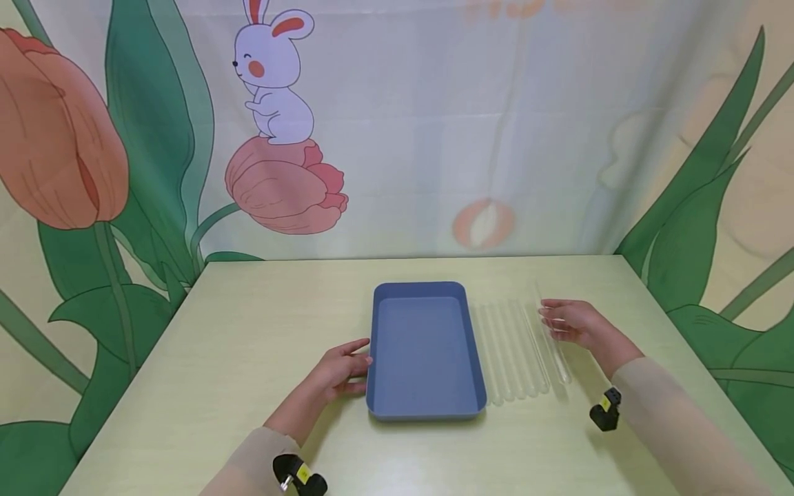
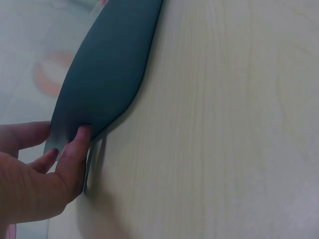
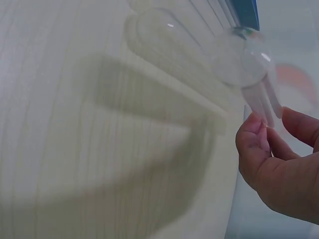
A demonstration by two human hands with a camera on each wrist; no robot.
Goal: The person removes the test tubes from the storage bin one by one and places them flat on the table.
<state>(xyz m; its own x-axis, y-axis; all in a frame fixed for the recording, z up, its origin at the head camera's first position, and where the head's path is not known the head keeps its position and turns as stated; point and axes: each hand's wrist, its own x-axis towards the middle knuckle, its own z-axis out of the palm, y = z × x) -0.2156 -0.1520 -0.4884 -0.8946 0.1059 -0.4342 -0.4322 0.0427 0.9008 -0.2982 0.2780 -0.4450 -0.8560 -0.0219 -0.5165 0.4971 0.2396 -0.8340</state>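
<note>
A blue rectangular tray point(image 1: 428, 358) lies flat on the table. Against its left wall rest the fingertips of my left hand point(image 1: 340, 368); the left wrist view shows the outer wall of the tray point(image 2: 107, 69) with thumb and fingers touching it, not wrapped round it. Between thumb and fingers, my right hand point(image 1: 573, 322) pinches a clear test tube point(image 1: 562, 365), held lengthwise with its rounded end toward me. That rounded end of the tube point(image 3: 241, 59) is close to the camera in the right wrist view. Several similar clear tubes point(image 1: 507, 355) lie side by side, right of the tray.
The pale wooden table point(image 1: 260, 324) stretches out on both sides of the tray. A printed curtain point(image 1: 403, 138) with a rabbit and tulips hangs behind the table's far edge. Black wrist cameras point(image 1: 606, 410) sit on both sleeves.
</note>
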